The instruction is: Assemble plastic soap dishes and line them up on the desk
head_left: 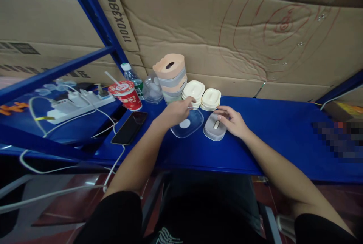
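My left hand (pixel 178 112) is closed in a pinch at the far edge of a clear plastic lid (pixel 194 122), which has a round white spot on it. Just beyond its fingertips stands a stack of cream lids (pixel 194 88), with a shorter cream stack (pixel 211 98) to the right. My right hand (pixel 233 121) has its fingers apart and touches the far right side of a grey lid with a slot (pixel 211 130). Behind my left hand rises a pile of peach and grey sleeves (pixel 171 71).
Left of the pile are a clear plastic bowl (pixel 152 91), a water bottle (pixel 131 76) and a red cup with a straw (pixel 129 98). A phone (pixel 129 127) lies near my left forearm. White cables and a power strip (pixel 82 104) are farther left. Cardboard (pixel 193 21) backs the blue table (pixel 181 157).
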`<state>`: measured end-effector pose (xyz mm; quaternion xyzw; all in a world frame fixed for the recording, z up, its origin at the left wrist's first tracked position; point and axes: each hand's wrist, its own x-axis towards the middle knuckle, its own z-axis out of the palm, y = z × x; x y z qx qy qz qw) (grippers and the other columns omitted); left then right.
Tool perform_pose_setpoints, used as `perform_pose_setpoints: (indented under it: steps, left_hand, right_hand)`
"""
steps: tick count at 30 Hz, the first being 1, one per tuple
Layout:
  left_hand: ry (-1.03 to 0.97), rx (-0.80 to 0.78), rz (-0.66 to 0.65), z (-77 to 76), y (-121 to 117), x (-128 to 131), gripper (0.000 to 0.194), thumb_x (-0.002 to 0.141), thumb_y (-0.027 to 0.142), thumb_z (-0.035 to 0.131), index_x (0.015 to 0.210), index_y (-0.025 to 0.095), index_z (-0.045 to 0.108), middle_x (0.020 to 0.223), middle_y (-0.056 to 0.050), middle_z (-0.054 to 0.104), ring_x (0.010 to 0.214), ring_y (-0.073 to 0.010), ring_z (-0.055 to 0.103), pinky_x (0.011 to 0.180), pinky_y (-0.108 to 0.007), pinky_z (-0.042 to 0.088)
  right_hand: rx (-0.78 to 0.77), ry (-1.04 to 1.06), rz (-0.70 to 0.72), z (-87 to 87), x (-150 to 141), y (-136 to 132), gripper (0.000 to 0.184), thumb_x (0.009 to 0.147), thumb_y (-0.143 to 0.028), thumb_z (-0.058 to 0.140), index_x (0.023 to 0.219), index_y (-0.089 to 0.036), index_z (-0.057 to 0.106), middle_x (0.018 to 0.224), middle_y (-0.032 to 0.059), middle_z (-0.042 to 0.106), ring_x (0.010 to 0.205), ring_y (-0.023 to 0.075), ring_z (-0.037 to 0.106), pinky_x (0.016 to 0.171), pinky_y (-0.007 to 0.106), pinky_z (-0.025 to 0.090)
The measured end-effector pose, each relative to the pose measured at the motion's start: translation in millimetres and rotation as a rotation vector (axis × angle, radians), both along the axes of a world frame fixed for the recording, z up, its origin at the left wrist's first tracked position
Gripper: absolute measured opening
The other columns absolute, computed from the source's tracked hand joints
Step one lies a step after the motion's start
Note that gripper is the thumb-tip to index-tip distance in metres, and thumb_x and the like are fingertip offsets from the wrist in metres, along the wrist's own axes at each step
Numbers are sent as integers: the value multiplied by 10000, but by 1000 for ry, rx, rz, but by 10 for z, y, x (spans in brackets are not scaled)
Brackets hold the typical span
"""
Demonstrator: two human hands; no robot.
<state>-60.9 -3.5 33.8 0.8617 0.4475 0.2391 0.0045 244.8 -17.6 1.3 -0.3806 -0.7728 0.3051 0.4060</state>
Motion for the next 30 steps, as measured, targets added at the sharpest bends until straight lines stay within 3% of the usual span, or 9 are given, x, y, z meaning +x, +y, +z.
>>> perform_pose_setpoints:
  steps: [4,7,10,13,16,18,21,25,30]
  left_hand:
    - [160,-49,93,-144,190,-456,210,861,157,592,1017,239,706,915,-68,795,794,-251,745,678,-335,536]
    - [212,-26,247,-194,244,-558,105,814,269,743,910,238,712,825,-72,772,722,-265,720,618,-329,504]
    - [163,8,226,-111,143,-378,263,865,425,773,1028,224,728,955,-108,798,837,-299,748,683,-357,537]
    - [31,-7,25,-1,-65,-24,467,950,528,698,1304,225,678,1227,-128,785,1032,-296,759,842,-380,567]
    - [37,-146,-158,16,-262,328,822,857,690,749,1503,221,552,1404,-165,713,1206,-352,718,965,-434,553]
    - [104,-266,-220,-21,-332,495,1063,761,761,792,1601,217,433,1401,-178,711,1227,-390,708,972,-460,546]
    - [149,-356,-275,-85,-331,604,1201,727,774,810,1661,197,321,1334,-189,737,1216,-423,707,988,-492,531]
    - [41,-420,-354,-109,-227,530,1080,839,716,747,1674,211,284,1373,-180,726,1259,-402,694,1027,-487,518]
    - [-254,-518,-350,-93,-131,392,818,996,587,608,1634,158,328,1324,-160,753,1204,-312,725,1039,-452,526]
  right_hand:
    - [150,-261,-37,14,220,170,442,985,-495,651,1380,-299,684,1404,91,733,1330,339,671,1159,612,497]
    - [151,-347,-14,-12,281,236,495,997,-531,627,1429,-293,660,1466,103,692,1384,349,627,1189,631,460]
    - [105,-410,17,-58,280,251,656,955,-650,659,1494,-277,618,1523,133,639,1431,374,580,1209,637,434]
    - [41,-474,94,-91,276,253,974,800,-756,781,1602,-275,510,1622,160,537,1506,433,484,1246,671,363]
    - [-21,-552,201,-90,296,257,1309,642,-807,863,1704,-250,337,1737,183,358,1597,490,303,1291,688,248]
    - [-72,-608,258,-75,321,255,1450,595,-823,875,1737,-207,227,1779,212,237,1626,521,182,1301,700,177]
    - [-133,-661,308,-51,366,241,1547,580,-818,885,1750,-172,105,1799,239,114,1638,535,71,1303,704,116]
    - [-135,-627,331,-21,427,233,1539,592,-743,920,1754,-215,60,1790,200,174,1630,503,168,1313,624,208]
    - [-81,-549,208,38,455,265,1352,627,-725,909,1717,-211,296,1514,195,553,1394,470,534,1199,632,405]
